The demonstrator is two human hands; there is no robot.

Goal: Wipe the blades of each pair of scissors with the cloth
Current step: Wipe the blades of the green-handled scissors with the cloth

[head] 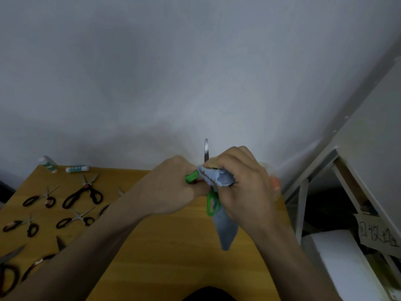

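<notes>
I hold a pair of green-handled scissors (pixel 211 204) above the wooden table (pixel 165 257). My left hand (pixel 173 190) grips one green handle. A steel blade (pixel 206 149) points straight up above my hands. My right hand (pixel 240 185) pinches a blue-grey cloth (pixel 219 178) around the base of that blade; the cloth's tail hangs down to the right of the handles. Several black-handled scissors (pixel 83 193) lie spread on the left part of the table.
Two white and green glue sticks (pixel 77 169) lie at the table's far left edge by the grey wall. An orange-capped clear bottle (pixel 275 183) stands behind my right hand. A metal shelf frame (pixel 325 170) with boxes stands to the right of the table.
</notes>
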